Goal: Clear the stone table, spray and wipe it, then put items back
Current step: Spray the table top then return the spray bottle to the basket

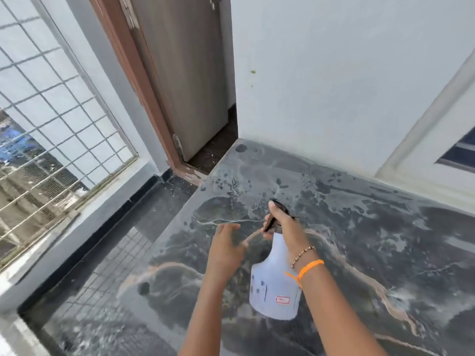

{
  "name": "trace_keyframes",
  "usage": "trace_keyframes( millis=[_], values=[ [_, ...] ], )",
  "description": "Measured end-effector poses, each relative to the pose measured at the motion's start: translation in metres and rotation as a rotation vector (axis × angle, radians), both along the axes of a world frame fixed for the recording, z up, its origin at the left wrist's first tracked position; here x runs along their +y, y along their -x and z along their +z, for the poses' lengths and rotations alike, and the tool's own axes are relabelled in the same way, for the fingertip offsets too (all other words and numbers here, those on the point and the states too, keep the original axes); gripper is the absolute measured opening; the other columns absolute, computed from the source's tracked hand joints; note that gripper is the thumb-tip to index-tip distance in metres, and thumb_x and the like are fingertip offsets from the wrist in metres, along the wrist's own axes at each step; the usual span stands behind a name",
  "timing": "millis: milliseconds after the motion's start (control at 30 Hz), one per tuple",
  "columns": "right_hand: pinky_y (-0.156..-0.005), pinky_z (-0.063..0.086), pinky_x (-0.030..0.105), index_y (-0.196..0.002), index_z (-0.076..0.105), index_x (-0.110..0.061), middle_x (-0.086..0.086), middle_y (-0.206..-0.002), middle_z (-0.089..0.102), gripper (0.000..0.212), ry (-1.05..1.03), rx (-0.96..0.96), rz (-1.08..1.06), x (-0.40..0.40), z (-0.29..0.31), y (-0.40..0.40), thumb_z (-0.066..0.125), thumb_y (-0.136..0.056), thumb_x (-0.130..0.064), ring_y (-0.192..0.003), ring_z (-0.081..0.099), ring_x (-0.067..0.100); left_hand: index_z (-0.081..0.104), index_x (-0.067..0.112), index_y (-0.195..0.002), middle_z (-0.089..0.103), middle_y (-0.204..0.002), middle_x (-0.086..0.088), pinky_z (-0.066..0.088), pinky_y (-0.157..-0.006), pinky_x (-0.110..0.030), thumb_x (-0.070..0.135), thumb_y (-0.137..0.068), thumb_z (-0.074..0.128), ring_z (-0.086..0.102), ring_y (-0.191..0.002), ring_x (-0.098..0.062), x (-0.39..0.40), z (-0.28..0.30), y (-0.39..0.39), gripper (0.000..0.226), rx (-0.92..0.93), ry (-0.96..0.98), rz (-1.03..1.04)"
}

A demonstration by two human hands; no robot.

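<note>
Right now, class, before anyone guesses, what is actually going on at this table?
A person is spraying a dark stone table. Their right hand grips the black trigger head of a white spray bottle, held above the table and aimed away from them. Their left hand is open beside it, holding nothing. The table looks wet and streaky, with droplets near the far corner by the door. No cloth is in view.

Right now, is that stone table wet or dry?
Wet: the stone table shows droplets and dark damp patches near the door, ahead of the spray bottle the right hand grips.
</note>
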State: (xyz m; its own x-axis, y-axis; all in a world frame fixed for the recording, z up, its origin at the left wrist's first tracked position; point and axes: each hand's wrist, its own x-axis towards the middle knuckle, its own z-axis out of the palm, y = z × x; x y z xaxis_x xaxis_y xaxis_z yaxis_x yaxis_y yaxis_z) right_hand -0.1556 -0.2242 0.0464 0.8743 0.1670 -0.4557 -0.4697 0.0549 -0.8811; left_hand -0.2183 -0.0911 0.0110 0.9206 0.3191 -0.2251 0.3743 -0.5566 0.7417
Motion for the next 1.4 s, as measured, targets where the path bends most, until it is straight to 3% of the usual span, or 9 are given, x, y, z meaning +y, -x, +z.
trace_keyframes(
  millis=[167, 367, 567, 733, 867, 967, 1067, 1233, 1400],
  values=[
    [-0.054, 0.045, 0.031, -0.061, 0.053, -0.005, 0.013, -0.061, 0.05, 0.043, 0.023, 0.065, -0.086, 0.046, -0.006, -0.054, 0.056, -0.089, -0.038, -0.056, 0.05, 0.023, 0.047, 0.011, -0.127, 0.04, -0.136, -0.005, 0.037, -0.098, -0.026, 0.002, -0.074, 0.064, 0.043, -0.124, -0.021, 0.039, -0.012, -0.044, 0.056, -0.014, -0.066, -0.19],
    [-0.049, 0.039, 0.03, -0.062, 0.05, -0.008, 0.01, -0.06, 0.043, 0.037, 0.035, 0.122, -0.245, 0.057, -0.02, -0.076, 0.054, -0.091, -0.031, -0.051, 0.041, 0.021, 0.047, 0.007, -0.128, 0.039, -0.136, -0.008, 0.037, -0.102, -0.034, 0.012, -0.078, 0.062, 0.042, -0.124, -0.024, 0.057, -0.032, -0.055, 0.053, -0.024, -0.083, -0.292],
    [-0.051, 0.056, 0.03, -0.071, 0.056, -0.008, 0.008, -0.064, 0.056, 0.033, -0.219, 0.24, -0.407, 0.01, -0.029, -0.054, 0.054, -0.09, -0.035, -0.06, 0.059, 0.021, 0.042, 0.015, -0.132, 0.035, -0.138, -0.001, 0.031, -0.102, -0.025, 0.016, -0.074, 0.064, 0.038, -0.126, -0.018, 0.048, -0.041, -0.057, 0.062, -0.052, -0.127, -0.43],
    [-0.045, 0.054, 0.024, -0.075, 0.058, -0.004, 0.009, -0.061, 0.06, 0.035, -0.24, 0.238, -0.512, -0.038, -0.028, -0.044, 0.056, -0.089, -0.036, -0.049, 0.064, 0.017, 0.038, 0.018, -0.136, 0.032, -0.143, 0.003, 0.025, -0.111, -0.03, 0.023, -0.073, 0.073, 0.027, -0.136, -0.019, 0.024, -0.048, -0.059, 0.072, -0.021, -0.139, -0.53],
    [-0.034, 0.042, 0.018, -0.065, 0.052, -0.007, 0.007, -0.059, 0.048, 0.038, -0.159, 0.274, -0.603, -0.065, -0.03, -0.047, 0.056, -0.089, -0.037, -0.036, 0.05, 0.016, 0.033, 0.024, -0.138, 0.021, -0.152, 0.001, 0.011, -0.118, -0.042, 0.024, -0.075, 0.073, 0.004, -0.145, -0.024, -0.001, -0.051, -0.054, 0.074, 0.07, -0.169, -0.581],
    [-0.032, 0.038, 0.017, -0.063, 0.05, -0.008, 0.007, -0.052, 0.048, 0.038, -0.189, 0.314, -0.601, -0.081, -0.033, -0.042, 0.058, -0.088, -0.035, -0.034, 0.048, 0.016, 0.031, 0.026, -0.139, 0.017, -0.154, 0.002, 0.007, -0.118, -0.043, 0.026, -0.077, 0.071, 0.0, -0.145, -0.024, -0.018, -0.053, -0.047, 0.074, 0.087, -0.194, -0.6],
    [-0.039, 0.044, 0.02, -0.063, 0.054, -0.006, 0.007, -0.046, 0.056, 0.034, -0.289, 0.297, -0.572, -0.098, -0.032, -0.028, 0.056, -0.09, -0.029, -0.04, 0.058, 0.018, 0.035, 0.023, -0.135, 0.027, -0.148, 0.002, 0.015, -0.117, -0.041, 0.03, -0.079, 0.065, 0.012, -0.143, -0.025, -0.038, -0.053, -0.039, 0.064, 0.03, -0.211, -0.639],
    [-0.047, 0.053, 0.022, -0.067, 0.056, -0.004, 0.013, -0.07, 0.058, 0.028, -0.479, 0.265, -0.67, -0.155, -0.029, 0.007, 0.053, -0.092, -0.017, -0.078, 0.06, 0.024, 0.036, 0.022, -0.136, 0.028, -0.147, 0.003, 0.014, -0.117, -0.041, 0.039, -0.084, 0.058, 0.017, -0.142, -0.018, -0.094, -0.044, -0.02, 0.058, -0.023, -0.154, -0.692],
    [-0.036, 0.044, 0.017, -0.057, 0.052, -0.008, 0.003, -0.041, 0.052, 0.036, -0.383, 0.271, -0.752, -0.212, -0.025, 0.017, 0.057, -0.09, -0.023, -0.036, 0.054, 0.013, 0.032, 0.022, -0.14, 0.024, -0.15, 0.004, 0.015, -0.117, -0.041, 0.033, -0.081, 0.065, 0.014, -0.143, -0.019, -0.152, -0.04, -0.005, 0.068, 0.035, -0.205, -0.795]
  ],
)
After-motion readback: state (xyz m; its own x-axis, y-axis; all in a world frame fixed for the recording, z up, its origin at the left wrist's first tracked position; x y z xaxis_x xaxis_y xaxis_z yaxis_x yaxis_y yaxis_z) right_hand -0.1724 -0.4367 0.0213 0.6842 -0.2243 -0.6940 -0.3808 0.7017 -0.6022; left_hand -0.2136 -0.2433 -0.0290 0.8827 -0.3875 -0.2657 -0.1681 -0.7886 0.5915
